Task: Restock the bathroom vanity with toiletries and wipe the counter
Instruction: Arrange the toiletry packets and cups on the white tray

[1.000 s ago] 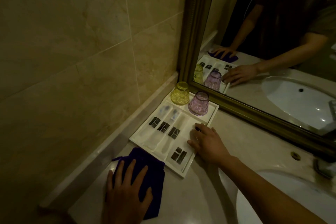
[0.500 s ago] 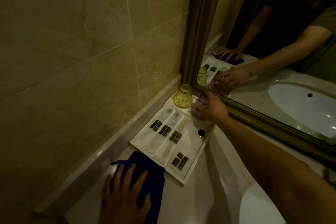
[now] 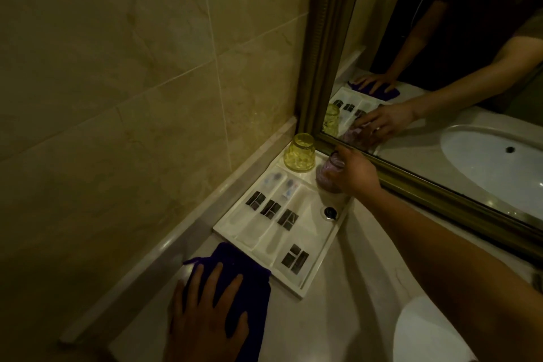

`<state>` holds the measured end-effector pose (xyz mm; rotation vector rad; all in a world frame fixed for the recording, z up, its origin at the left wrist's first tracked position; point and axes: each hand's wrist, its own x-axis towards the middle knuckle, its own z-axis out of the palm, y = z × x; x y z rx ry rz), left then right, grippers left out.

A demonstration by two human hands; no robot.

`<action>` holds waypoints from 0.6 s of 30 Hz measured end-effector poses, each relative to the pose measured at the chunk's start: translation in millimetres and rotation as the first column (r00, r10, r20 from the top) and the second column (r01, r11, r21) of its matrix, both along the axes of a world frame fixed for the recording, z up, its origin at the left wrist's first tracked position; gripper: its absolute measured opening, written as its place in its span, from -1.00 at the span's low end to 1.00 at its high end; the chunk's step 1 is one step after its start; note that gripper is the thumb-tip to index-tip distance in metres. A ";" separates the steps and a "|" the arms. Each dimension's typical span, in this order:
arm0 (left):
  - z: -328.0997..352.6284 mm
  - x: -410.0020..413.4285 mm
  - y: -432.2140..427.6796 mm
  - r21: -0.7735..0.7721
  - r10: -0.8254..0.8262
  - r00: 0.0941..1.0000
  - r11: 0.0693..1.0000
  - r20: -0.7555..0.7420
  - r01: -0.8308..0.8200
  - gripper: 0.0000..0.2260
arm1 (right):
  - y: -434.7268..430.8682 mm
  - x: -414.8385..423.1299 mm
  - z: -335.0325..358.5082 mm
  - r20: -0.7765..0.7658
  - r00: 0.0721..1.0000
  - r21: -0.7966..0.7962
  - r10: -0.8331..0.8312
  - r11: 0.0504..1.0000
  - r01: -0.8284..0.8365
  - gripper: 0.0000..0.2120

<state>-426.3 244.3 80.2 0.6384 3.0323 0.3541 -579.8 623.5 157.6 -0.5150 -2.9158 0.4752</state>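
A white amenity tray (image 3: 316,279) lies on the beige counter (image 3: 346,311) in the corner by the mirror. Several sealed toiletry packets (image 3: 269,210) with dark labels fill its slots. At its far end stand an upturned yellow glass (image 3: 299,153) and a pink glass (image 3: 327,175). My right hand (image 3: 355,172) grips the pink glass from the right side. A small dark round item (image 3: 329,211) lies in the tray just below that glass. My left hand (image 3: 207,320) rests flat, fingers spread, on a dark blue cloth (image 3: 252,282) beside the tray's near end.
A tiled wall with a low marble ledge (image 3: 164,247) bounds the counter on the left. A gold-framed mirror (image 3: 332,47) rises behind the tray. The white basin rim (image 3: 411,329) shows at the lower right.
My right hand left the tray's near slots, reached to the far end and took hold of the pink glass. The left hand stays on the cloth.
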 end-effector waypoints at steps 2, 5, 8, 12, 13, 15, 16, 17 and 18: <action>1.2 0.0 0.2 -0.001 -0.003 1.000 1.000 -0.009 0.003 -0.40 | 1.4 0.8 -0.9 -0.004 1.000 0.000 0.006 1.000 -0.006 -0.46; 2.5 0.2 -0.1 0.002 -0.008 1.000 1.000 -0.020 0.008 -0.41 | 1.3 0.8 -2.2 0.009 1.000 -0.037 -0.004 0.999 0.004 -0.38; 2.2 0.8 -0.3 -0.002 -0.006 1.000 1.000 -0.017 0.006 -0.41 | -1.8 7.4 -5.8 0.041 0.999 -0.125 -0.026 0.992 0.031 -0.22; 1.3 1.9 -0.3 -0.006 -0.004 1.000 1.000 -0.007 0.004 -0.40 | -15.4 38.8 -4.0 -0.132 0.985 -0.125 -0.107 0.988 0.090 -0.25; 1.4 1.9 -0.5 -0.009 -0.003 1.000 1.000 -0.002 0.003 -0.40 | -21.9 51.8 -3.3 -0.174 0.978 -0.108 -0.117 0.989 0.099 -0.33; 2.4 1.4 -0.9 -0.020 -0.002 1.000 1.000 0.010 0.002 -0.40 | -41.5 85.2 -5.9 -0.212 0.973 -0.128 -0.094 0.989 0.068 -0.56; 3.2 1.1 -1.0 -0.022 0.000 1.000 1.000 0.015 0.001 -0.40 | -54.7 104.1 -8.7 -0.198 0.979 -0.157 -0.042 0.987 0.011 -0.67; 3.7 1.0 -1.2 -0.026 0.001 1.000 1.000 0.020 0.000 -0.41 | -69.2 123.8 -11.9 -0.174 0.984 -0.176 0.043 0.982 -0.074 -0.74; 4.6 0.7 -1.4 -0.033 0.002 1.000 0.999 0.028 -0.001 -0.41 | -83.8 142.4 -14.6 -0.148 0.978 -0.165 0.149 0.971 -0.173 -0.76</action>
